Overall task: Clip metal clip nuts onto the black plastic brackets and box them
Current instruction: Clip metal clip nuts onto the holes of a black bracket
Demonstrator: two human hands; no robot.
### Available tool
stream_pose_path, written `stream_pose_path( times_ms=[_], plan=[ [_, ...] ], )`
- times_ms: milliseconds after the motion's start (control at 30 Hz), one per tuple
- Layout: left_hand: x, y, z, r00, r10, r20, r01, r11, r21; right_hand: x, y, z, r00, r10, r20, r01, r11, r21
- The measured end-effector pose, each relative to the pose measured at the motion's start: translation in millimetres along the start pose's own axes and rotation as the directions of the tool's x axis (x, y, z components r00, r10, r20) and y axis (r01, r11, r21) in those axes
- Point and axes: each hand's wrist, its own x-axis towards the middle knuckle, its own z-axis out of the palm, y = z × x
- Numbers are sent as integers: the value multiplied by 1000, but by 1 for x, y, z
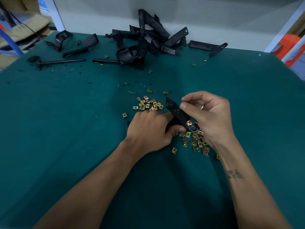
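My left hand (148, 131) grips the near end of a black plastic bracket (177, 113) that angles up and away over the green table. One brass clip nut (189, 122) sits clipped on the bracket near my left thumb. My right hand (209, 113) hovers over the bracket's right edge, thumb and fingertips pinched together on a small clip nut that is mostly hidden. Loose clip nuts lie in two heaps: one (148, 104) beyond my left hand, another (196, 142) under my right wrist.
A pile of black brackets (145, 42) leans against the white back wall, with more single brackets at the left (80, 45) and right (208, 47). Stray nuts and black shavings dot the green mat (66, 129). Cardboard boxes (24, 28) stand off the table's far left.
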Motion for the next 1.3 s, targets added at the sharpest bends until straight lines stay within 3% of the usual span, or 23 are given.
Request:
stream_pose_path(
  times_ms=[267,500,867,1133,1300],
  plan=[
    [0,-1,-3,997,-49,-57,49,999,3,-7,5,26,980,88,-181,-68,991,115],
    [-2,1,-3,996,-66,-54,67,998,21,-13,5,34,975,-10,-221,26,997,73],
    [-4,5,-2,998,-55,-40,57,998,32,-10,9,25,999,28,-33,-20,974,228],
    [-5,3,-2,998,-48,-40,51,997,66,-12,10,25,994,-51,93,46,997,57],
    [-5,2,-1,993,-114,-36,115,993,31,-1,6,4,956,27,292,-1,996,-88]
  ],
)
